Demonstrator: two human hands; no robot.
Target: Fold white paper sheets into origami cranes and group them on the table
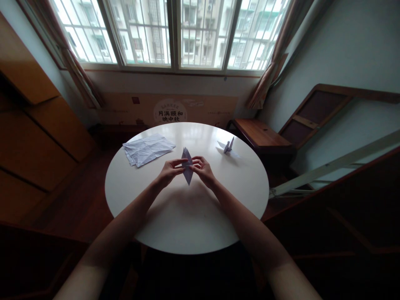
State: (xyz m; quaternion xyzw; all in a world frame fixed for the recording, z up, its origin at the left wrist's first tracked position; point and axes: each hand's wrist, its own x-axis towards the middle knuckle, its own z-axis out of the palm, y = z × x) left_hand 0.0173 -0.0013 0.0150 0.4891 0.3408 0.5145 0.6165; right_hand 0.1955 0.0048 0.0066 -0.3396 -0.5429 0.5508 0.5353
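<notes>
Between my hands, above the middle of the table, is a folded piece of paper (188, 176) in a long diamond shape, upright with pointed ends. Its upper tip looks split in two. My left hand (170, 170) pinches its left edge between thumb and fingers. On the opposite edge, my right hand (203, 170) grips it the same way, with the thumb on the near face. A finished-looking paper crane (228, 146) stands on the table to the right, beyond my right hand. Crumpled, creased sheets of paper (148, 149) lie stacked at the back left.
The round white table (187, 233) is glossy and reflects the window. A wooden bench (259, 132) stands behind it at the right, near a leaning wooden frame (321, 108). Wooden cabinets (40, 137) line the left. A printed cardboard panel (125, 106) sits below the window.
</notes>
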